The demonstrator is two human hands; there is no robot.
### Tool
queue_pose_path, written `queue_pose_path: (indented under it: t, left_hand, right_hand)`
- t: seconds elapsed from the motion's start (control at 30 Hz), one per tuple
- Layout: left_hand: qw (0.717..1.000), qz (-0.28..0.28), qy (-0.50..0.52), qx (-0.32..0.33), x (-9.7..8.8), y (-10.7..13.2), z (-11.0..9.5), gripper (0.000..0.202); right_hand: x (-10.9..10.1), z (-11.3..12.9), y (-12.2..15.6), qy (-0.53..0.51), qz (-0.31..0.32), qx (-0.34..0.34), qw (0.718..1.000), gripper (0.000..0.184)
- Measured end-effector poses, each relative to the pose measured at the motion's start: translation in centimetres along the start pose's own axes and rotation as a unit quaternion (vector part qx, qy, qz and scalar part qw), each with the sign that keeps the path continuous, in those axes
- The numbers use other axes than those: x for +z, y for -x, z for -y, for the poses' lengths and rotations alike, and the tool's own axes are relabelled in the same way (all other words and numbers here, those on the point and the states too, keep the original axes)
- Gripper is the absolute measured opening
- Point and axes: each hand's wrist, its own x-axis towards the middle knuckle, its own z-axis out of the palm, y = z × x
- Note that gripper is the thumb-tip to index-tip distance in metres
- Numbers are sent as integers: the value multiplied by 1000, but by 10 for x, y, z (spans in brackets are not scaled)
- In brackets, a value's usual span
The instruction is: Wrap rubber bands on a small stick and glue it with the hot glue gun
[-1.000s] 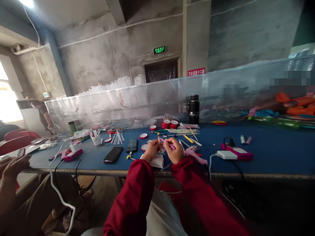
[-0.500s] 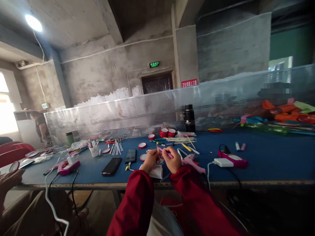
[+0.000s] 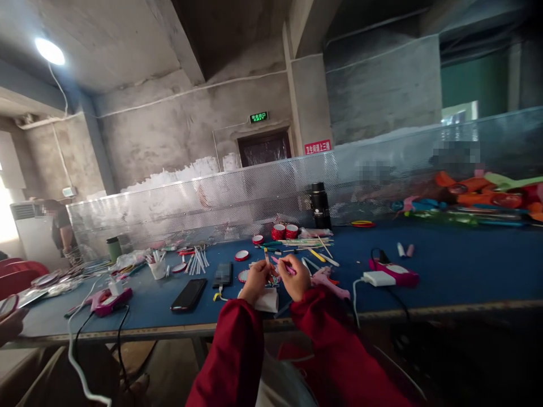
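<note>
Under a bare concrete wall (image 3: 153, 130), a blue table (image 3: 466, 288) held a black phone (image 3: 189, 295) as a person in red sleeves (image 3: 237, 345) worked with both hands. The left hand (image 3: 257, 281) pinched a small yellow-tipped stick (image 3: 267, 257), nearly upright above the fingers. To its right, the right hand (image 3: 297, 277) gripped a pink pen (image 3: 289, 269) that slanted up and leftward, its end just beside the stick; whether they touched could not be told. Both hands angled inward near white paper or cloth (image 3: 267, 301).
</note>
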Motion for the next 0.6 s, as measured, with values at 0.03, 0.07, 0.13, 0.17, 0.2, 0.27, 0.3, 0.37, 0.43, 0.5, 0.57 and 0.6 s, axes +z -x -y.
queue_pose_path:
  t: [0.03,0.07,0.13,0.17,0.2,0.27,0.3,0.37,0.43,0.5,0.57,0.6]
  left_hand:
    - [1000,2,-1,3,0,0,0,46]
    - [1000,4,-4,5,-1,0,0,47]
    - [1000,10,-10,6,-2,0,0,47]
    - [1000,10,-12,3,-2,0,0,46]
    - [1000,10,-14,-2,-2,0,0,45]
    - [1000,6,-10,-9,-2,0,-1,43]
    - [1000,4,-6,-10,-2,0,-1,43]
    - [1000,2,1,-8,-2,0,-1,43]
    - [1000,5,4,-8,-1,1,-1,44]
    - [1000,8,4,-12,-1,1,-2,45]
    - [1000,4,2,-19,-1,2,-3,45]
    - [1000,1,1,-22,-1,3,-4,44]
  right_hand:
    - [0,1,0,-4,6,-1,1000,20]
    - [0,1,0,-7,13,-3,1000,21]
    - [1,2,0,-5,23,-3,1000,22]
    - [1,2,0,-1,23,0,1000,22]
    - [1,2,1,2,19,6,1000,22]
    - [1,2,1,4,3,19,1000,22]
    - [1,3,1,3,-4,22,1000,21]
    - [0,4,0,1,-8,19,1000,21]
    - [0,7,0,4,2,7,1000,22]
    - [-1,8,0,7,14,1,1000,24]
    - [-1,8,0,10,12,10,1000,24]
    - [-2,8,0,11,7,17,1000,24]
